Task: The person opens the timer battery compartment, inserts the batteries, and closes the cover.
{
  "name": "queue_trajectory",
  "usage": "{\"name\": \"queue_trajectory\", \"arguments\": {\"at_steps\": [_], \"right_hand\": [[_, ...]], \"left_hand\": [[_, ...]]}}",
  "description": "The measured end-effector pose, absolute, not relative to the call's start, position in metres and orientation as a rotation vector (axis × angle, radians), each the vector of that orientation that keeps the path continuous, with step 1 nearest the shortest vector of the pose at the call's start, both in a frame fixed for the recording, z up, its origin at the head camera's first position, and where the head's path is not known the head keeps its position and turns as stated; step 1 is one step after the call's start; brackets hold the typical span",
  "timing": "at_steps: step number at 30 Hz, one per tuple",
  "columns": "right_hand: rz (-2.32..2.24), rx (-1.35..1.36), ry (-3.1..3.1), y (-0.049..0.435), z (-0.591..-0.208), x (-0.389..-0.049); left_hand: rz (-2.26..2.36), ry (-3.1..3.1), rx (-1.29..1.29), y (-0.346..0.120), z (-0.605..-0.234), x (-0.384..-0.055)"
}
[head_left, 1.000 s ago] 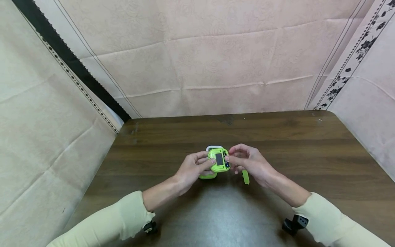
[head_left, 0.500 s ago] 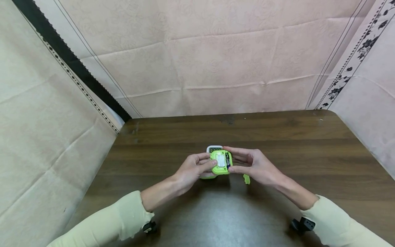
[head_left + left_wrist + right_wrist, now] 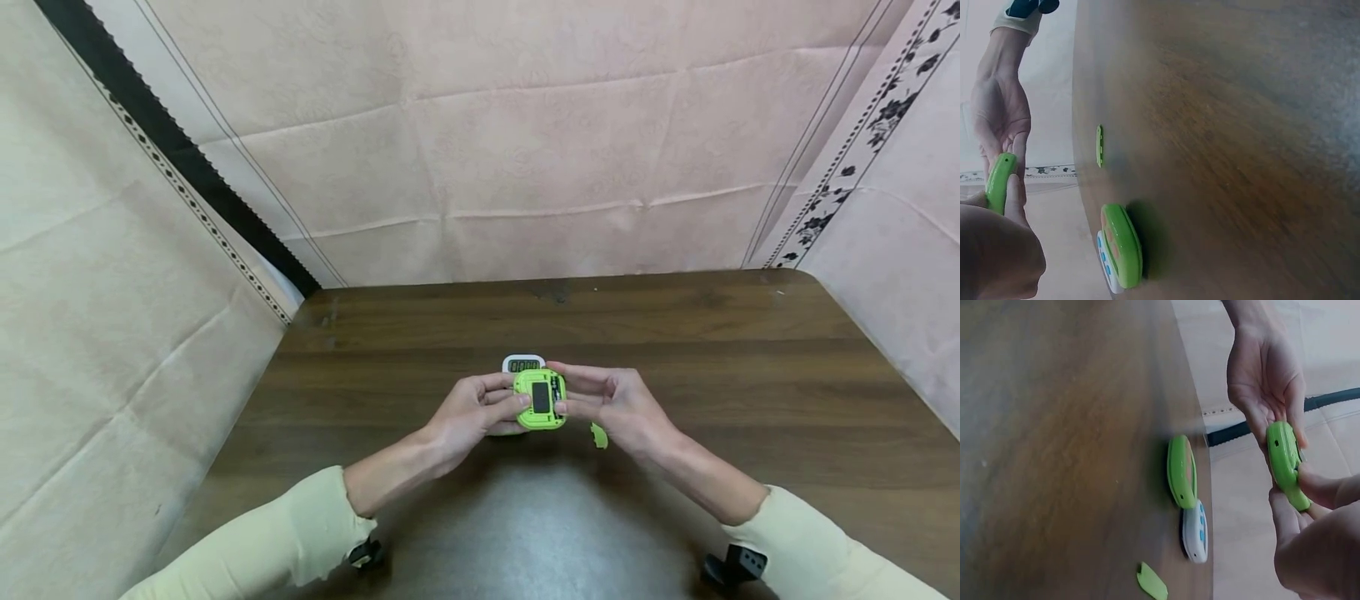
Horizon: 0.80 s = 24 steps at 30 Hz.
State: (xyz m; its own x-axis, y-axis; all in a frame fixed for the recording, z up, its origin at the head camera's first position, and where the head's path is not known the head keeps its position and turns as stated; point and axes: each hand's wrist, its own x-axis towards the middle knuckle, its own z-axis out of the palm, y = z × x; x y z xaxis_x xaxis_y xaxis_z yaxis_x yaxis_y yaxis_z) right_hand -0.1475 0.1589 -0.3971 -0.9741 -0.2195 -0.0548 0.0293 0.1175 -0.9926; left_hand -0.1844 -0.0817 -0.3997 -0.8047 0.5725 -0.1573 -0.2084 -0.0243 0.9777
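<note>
Above the table, a green timer point(image 3: 541, 422) is held between both hands, its back facing up. Its battery slot point(image 3: 556, 387) lies uncovered on the right side, with a battery inside, beside a dark rectangle. My left hand point(image 3: 468, 417) grips the left edge, thumb on top. At the right edge, my right hand point(image 3: 626, 408) pinches the timer, thumb by the slot and fingers behind. A small green battery cover point(image 3: 599, 436) lies on the table below the right hand. In the right wrist view the held timer point(image 3: 1282, 456) shows edge-on.
A white timer point(image 3: 523, 363) with a digit display lies on the table just behind the held one. Touching or close to it is a second green timer point(image 3: 1182, 472). Patterned cloth point(image 3: 525, 167) hangs behind the wooden table point(image 3: 420, 325).
My right hand has shifted from loosely bent fingers near the slot to a pinch on the timer's right edge. The timer has moved slightly toward me and to the right.
</note>
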Motion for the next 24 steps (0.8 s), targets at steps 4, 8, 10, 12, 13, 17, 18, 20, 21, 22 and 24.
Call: {"name": "queue_trajectory", "arguments": {"at_steps": [4,8,10,12,13,17,18,20,21,22,24], "right_hand": [[-1.990,-0.133,2.174,0.156,-0.399,-0.145],[-1.991,-0.209,2.175,0.163,-0.402,-0.149],[-1.972,-0.274,2.199,0.171,-0.403,-0.152],[-1.926,-0.335,2.258,0.181,-0.406,-0.155],[-1.885,-0.356,2.304,0.187,-0.408,-0.156],[-1.620,-0.453,2.529,0.207,-0.419,-0.159],[-1.552,-0.477,2.576,0.211,-0.423,-0.160],[-1.439,-0.519,2.643,0.216,-0.429,-0.160],[-1.391,-0.535,2.668,0.218,-0.432,-0.160],[-1.344,-0.556,2.687,0.219,-0.435,-0.160],[-1.267,-0.587,2.713,0.220,-0.439,-0.160]], "left_hand": [[1.880,1.730,0.400,-0.082,-0.402,-0.185],[1.864,1.753,0.415,-0.083,-0.404,-0.186],[1.859,1.767,0.419,-0.083,-0.404,-0.186],[1.855,1.783,0.422,-0.084,-0.404,-0.186],[1.852,1.792,0.423,-0.085,-0.404,-0.187],[1.852,1.805,0.432,-0.088,-0.406,-0.187],[1.851,1.809,0.433,-0.089,-0.406,-0.187],[1.849,1.812,0.438,-0.090,-0.407,-0.188],[1.849,1.813,0.440,-0.090,-0.407,-0.188],[1.850,1.815,0.438,-0.091,-0.407,-0.188],[1.852,1.821,0.437,-0.092,-0.406,-0.188]]}}
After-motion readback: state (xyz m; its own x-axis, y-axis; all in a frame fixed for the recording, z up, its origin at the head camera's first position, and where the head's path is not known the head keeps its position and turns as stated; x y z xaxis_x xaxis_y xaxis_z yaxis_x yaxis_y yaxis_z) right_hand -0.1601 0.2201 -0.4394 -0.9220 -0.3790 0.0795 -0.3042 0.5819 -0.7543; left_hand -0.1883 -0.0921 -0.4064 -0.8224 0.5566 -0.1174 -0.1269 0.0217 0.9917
